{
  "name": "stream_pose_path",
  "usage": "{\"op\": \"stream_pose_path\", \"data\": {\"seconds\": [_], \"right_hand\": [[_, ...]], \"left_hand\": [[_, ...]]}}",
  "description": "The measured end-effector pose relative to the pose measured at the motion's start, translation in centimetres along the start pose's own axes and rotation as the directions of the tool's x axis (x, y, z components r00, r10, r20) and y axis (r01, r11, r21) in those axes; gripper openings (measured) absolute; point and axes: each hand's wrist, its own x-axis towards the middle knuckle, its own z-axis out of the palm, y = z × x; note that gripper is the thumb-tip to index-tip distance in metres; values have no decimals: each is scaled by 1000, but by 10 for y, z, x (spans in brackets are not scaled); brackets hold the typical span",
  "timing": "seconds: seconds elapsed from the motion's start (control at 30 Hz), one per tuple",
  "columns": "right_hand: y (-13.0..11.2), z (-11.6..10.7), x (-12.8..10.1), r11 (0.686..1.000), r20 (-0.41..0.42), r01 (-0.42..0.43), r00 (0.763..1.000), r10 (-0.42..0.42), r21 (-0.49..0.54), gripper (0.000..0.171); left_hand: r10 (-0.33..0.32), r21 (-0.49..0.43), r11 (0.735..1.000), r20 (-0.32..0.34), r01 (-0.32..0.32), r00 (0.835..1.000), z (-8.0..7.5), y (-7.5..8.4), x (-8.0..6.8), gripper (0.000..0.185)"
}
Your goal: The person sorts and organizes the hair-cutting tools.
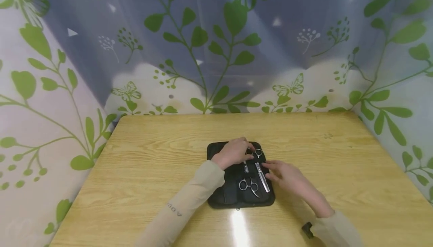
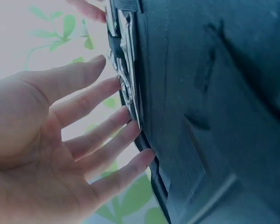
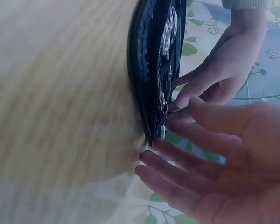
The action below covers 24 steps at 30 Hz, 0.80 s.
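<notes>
Fingers (image 3: 177, 163) of the right hand (image 1: 287, 175) lie straight and slightly spread, tips at the right edge of the flat black zip-open tool case (image 1: 230, 196), just beside the long silver shears (image 1: 262, 177). Beyond them, the left hand (image 1: 233, 152) rests loosely spread near the ring handles (image 1: 258, 152). Sliding fingertips could catch a blade, or nudge the case; bare light wooden table (image 1: 152, 164) surrounds it, edges well apart.

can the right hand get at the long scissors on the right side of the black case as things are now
Probably yes. The right hand lies open with its fingertips beside the long scissors in the open black case; nothing covers them. The left hand rests farther up.
</notes>
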Motion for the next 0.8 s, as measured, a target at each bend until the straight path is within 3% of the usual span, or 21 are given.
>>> {"op": "stream_pose_path", "data": {"seconds": [0.1,0.2,0.33,0.53,0.8], "right_hand": [[3,-1,7,998,-69,-51,996,53,39,33],[4,-2,10,995,-100,-100,990,103,25,22],[6,-1,10,985,-54,-166,985,164,-45,20],[6,3,10,979,21,-183,982,186,-87,23],[4,7,15,993,14,-106,994,107,-58,21]], "left_hand": [[6,-36,999,-46,-8,999,-6,-7,-3,31],[-27,-68,998,-134,18,991,-17,-20,-10,27],[-125,-107,989,-203,104,971,-32,-40,-24,24],[-272,-128,959,-155,253,950,-31,-69,-47,26],[-266,-144,958,-120,248,956,-18,-85,-64,31]]}}
